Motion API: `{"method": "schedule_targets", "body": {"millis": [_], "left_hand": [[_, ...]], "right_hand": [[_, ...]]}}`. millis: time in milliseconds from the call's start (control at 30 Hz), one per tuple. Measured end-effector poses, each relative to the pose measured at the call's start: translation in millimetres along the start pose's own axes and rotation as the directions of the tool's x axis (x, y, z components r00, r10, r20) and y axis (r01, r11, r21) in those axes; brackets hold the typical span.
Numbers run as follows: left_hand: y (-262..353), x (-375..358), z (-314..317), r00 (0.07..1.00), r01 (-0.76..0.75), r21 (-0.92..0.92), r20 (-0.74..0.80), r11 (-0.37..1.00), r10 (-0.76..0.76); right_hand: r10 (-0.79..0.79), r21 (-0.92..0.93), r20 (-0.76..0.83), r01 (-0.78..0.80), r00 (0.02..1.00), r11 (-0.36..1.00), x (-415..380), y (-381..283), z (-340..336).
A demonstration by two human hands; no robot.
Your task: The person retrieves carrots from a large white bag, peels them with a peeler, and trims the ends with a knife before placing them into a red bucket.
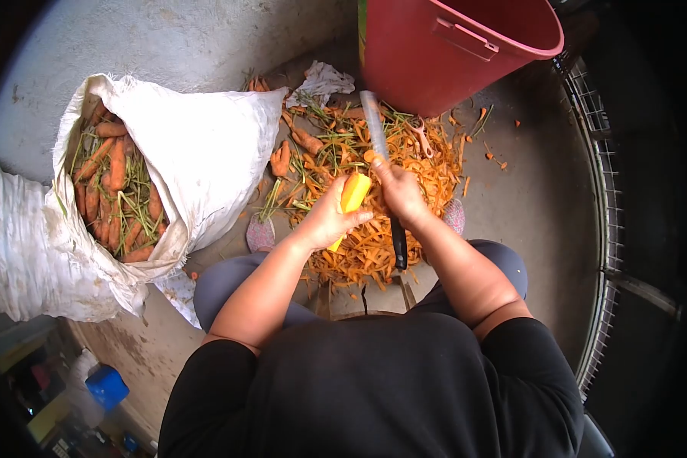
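Observation:
A bright yellow piece, apparently a peeled carrot (353, 192), is held in my left hand (327, 216), fingers wrapped round it. Close beside it, my right hand (401, 195) is closed on a knife (374, 122). The blade points away from me and the black handle sticks out below the hand towards my lap. A small orange carrot slice (370, 156) shows at the right fingertips, against the blade. Below both hands lies a heap of orange carrot peelings (359, 256). A pinkish peeler (422, 139) rests on the heap's far side.
An open white sack (233, 126) of unpeeled carrots (117, 164) and green stems lies at the left. A large red bin (435, 69) stands beyond the peelings. Loose carrots (307, 140) and a crumpled white cloth or bag (324, 82) are near it. Wire mesh (609, 191) edges the right.

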State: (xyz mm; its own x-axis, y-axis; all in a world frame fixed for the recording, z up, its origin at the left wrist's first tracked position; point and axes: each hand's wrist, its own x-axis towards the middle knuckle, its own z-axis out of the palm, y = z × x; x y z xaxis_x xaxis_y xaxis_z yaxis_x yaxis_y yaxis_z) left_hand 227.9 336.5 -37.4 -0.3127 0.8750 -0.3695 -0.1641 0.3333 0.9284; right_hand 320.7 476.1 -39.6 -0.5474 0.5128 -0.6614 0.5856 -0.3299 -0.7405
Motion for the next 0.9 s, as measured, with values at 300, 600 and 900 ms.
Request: {"method": "schedule_targets", "body": {"millis": [300,600,900], "left_hand": [[12.4,1.2,-6.0,0.990,0.136,-0.585,0.052,0.800,-0.130],[0.2,1.5,-8.5,0.997,-0.031,-0.150,-0.080,0.988,0.019],[11.1,-1.6,-13.3,0.985,0.170,-0.324,0.058,0.931,-0.160]], "right_hand": [[-0.084,0.036,0.010,0.083,0.996,0.996,15.6,4.1,-21.6],[-0.309,-0.213,-0.011,0.300,0.951,0.930,22.7,17.7,-15.4],[-0.422,-0.171,0.139,0.441,0.896,0.881,9.3,12.5,-7.7]]}}
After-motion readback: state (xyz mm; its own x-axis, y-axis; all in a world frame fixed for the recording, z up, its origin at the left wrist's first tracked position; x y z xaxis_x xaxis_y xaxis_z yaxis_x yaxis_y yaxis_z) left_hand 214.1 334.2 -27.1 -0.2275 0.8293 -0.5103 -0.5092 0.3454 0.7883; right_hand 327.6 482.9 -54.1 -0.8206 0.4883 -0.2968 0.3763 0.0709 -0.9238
